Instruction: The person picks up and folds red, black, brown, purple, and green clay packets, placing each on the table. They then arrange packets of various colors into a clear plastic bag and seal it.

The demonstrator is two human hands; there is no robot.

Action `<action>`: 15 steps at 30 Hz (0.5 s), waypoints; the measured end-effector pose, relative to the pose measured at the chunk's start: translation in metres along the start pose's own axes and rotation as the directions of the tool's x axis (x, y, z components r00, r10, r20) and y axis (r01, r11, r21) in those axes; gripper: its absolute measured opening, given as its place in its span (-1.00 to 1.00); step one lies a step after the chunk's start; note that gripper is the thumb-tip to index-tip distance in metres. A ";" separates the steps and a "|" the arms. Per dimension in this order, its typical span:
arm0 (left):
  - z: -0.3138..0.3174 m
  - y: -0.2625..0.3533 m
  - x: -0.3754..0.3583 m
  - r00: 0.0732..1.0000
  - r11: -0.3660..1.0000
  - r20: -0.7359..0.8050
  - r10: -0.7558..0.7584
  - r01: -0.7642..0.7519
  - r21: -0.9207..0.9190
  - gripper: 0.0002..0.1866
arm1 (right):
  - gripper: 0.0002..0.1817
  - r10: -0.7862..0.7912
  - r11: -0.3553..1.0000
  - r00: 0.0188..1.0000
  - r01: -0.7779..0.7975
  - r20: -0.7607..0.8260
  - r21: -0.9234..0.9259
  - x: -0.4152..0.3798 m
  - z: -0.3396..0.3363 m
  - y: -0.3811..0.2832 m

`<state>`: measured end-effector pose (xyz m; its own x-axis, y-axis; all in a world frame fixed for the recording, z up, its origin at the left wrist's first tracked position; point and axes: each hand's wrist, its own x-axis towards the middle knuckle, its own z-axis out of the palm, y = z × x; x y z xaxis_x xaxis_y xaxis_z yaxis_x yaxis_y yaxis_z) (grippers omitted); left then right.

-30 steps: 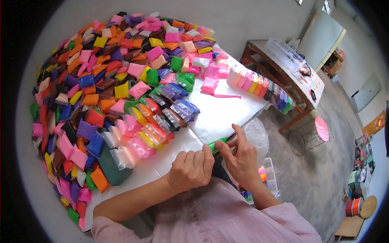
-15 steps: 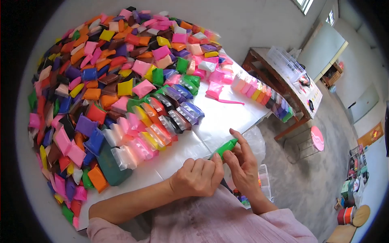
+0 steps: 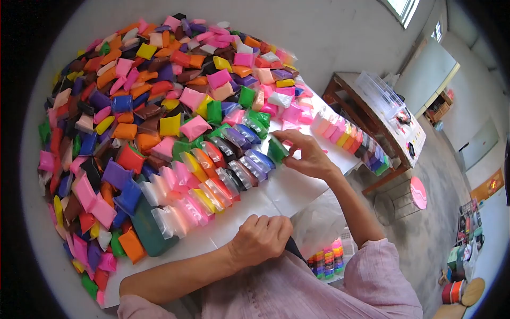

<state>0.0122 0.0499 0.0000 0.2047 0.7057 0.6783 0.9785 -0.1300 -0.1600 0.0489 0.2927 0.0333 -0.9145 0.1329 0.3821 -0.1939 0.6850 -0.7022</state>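
My right hand point(image 3: 309, 155) pinches a green packet point(image 3: 277, 151) between thumb and fingers. That packet is at the right end of two lined-up rows of clear-wrapped coloured packets point(image 3: 215, 183), next to the blue ones. In front of my chest, my left hand point(image 3: 261, 239) is curled into a fist; what it holds, if anything, is hidden. Beyond the rows, a large heap of coloured packets point(image 3: 143, 101) covers the far and left parts of the white table point(image 3: 287, 194). A dark green block point(image 3: 150, 226) lies at the left end of the rows.
Another packet row point(image 3: 350, 135) lines the table's right edge. Below that edge, a plastic bag point(image 3: 319, 220) is near a basket of stacked packets point(image 3: 329, 258). A wooden desk point(image 3: 366, 109) carries a white basket point(image 3: 380, 93). A pink-topped stool point(image 3: 418, 192) stands on the floor.
My right hand has moved away from my left, forward to the end of the rows, with the green packet. My left hand stays near my chest, and the packet has left it.
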 end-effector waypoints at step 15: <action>0.005 -0.002 0.002 0.983 0.986 0.159 -0.094 0.113 -0.119 -0.91 | -0.39 -0.041 0.998 0.996 0.044 0.074 -0.034 0.009 0.016 0.011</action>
<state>0.0110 0.0555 -0.0018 0.1057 0.8162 0.5680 0.9913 -0.1314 0.0042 0.0326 0.2906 0.0194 -0.9296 0.0508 0.3651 -0.2217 0.7144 -0.6637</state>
